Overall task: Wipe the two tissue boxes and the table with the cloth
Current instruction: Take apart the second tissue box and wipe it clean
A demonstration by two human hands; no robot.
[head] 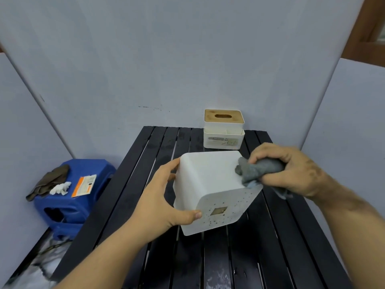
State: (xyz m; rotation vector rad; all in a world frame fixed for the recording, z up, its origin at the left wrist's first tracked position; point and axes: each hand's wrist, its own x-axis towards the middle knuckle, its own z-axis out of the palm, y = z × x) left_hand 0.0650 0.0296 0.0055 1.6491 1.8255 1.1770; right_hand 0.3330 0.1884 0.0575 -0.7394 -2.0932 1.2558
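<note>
Over the middle of the black slatted bench (pixel 129 197), a white tissue box (pixel 210 182) is held up off the slats, tipped so that its speckled end with a small square opening faces the camera. Of the two hands, the left hand (pixel 158 197) grips the box from its left side, thumb along the near lower edge and fingers curled round the far upper edge. The right hand (pixel 291 170) is clenched on a bunched grey cloth (pixel 256 170), which is pressed against the box's upper right edge; a loose tail of the cloth hangs below that hand.

At the far right corner of the bench stands the second tissue box (pixel 224 130), white with a wooden lid that has an oval slot, upright and well apart from the held one.

Left of the bench, a blue plastic stool (pixel 68 205) carries a dark rag (pixel 50 181), a crumpled white tissue (pixel 60 188) and an orange-and-white packet (pixel 84 184).
</note>
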